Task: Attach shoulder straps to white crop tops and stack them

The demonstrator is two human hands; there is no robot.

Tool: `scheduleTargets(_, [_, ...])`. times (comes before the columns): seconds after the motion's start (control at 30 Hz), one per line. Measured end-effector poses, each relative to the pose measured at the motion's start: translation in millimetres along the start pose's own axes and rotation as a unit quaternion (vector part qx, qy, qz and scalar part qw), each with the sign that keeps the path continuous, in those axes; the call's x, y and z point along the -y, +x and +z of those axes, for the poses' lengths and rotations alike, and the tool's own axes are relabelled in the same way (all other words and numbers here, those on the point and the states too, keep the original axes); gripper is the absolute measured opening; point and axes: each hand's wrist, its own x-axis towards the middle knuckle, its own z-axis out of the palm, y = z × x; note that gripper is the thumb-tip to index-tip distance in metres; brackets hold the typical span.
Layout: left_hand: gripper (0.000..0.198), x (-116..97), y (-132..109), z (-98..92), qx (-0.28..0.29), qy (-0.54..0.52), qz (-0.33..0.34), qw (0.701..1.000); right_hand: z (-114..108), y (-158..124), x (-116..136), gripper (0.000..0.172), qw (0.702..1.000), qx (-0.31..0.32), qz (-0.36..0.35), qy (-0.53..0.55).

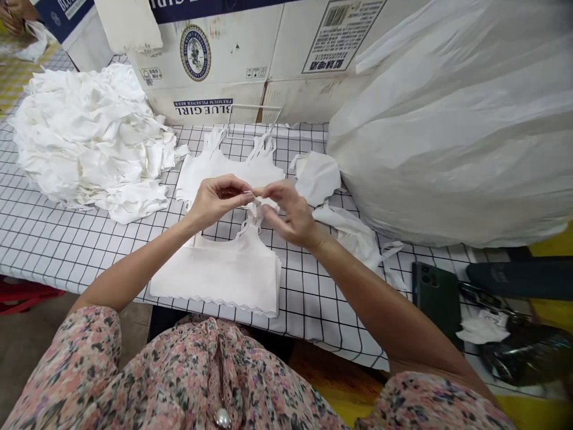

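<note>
White camisole strap (256, 209) pinched between the left hand (219, 203) and right hand (289, 215).

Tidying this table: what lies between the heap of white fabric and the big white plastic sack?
The head view shows a strappy white garment and, nearer the sack, a loose white fabric piece, both lying on the checked tablecloth.

A white cloth with a black grid pattern (58, 239) covers the work table. Behind it stands a cream cardboard carton printed "Blue Girl" (250, 60). To the right lies a large, bulging white plastic sack (452, 125). A dark green smartphone (436, 304) lies back-up just beside a crumpled black plastic bag (528, 355).
</note>
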Motion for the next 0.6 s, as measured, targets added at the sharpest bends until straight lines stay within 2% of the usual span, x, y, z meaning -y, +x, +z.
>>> scheduleTargets(0.07, [0.015,1,-3,-1.5,0.007,0.122,0.126,0.984,0,4,9,0.035,0.983,-0.001,0.137,0.119])
scheduleTargets(0.13, [0.010,1,-5,-3.5,0.025,0.246,0.220,0.944,-3,12,15,0.049,0.956,0.055,0.227,0.180])
scheduleTargets(0.17, [0.011,0,-6,-4.2,0.037,0.297,0.240,0.924,-6,17,17,0.053,0.946,0.092,0.248,0.190])
scheduleTargets(0.23, [0.015,-3,-7,-3.9,0.062,0.370,0.231,0.898,-13,24,18,0.058,0.937,0.149,0.250,0.192])
scheduleTargets(0.33, [0.018,-10,-9,0.3,0.090,0.417,0.168,0.889,-22,27,18,0.053,0.939,0.172,0.240,0.176])
scheduleTargets(0.47, [0.011,-14,-23,6.8,0.089,0.414,0.110,0.899,-28,18,25,0.036,0.964,0.133,0.217,0.082])
scheduleTargets(0.53, [0.007,-9,-40,8.4,0.094,0.411,0.099,0.902,-30,10,31,0.024,0.975,0.106,0.198,0.001])
scheduleTargets(0.6, [0.012,1,-64,9.3,0.104,0.415,0.093,0.899,-29,0,36,0.015,0.973,0.105,0.199,-0.043])
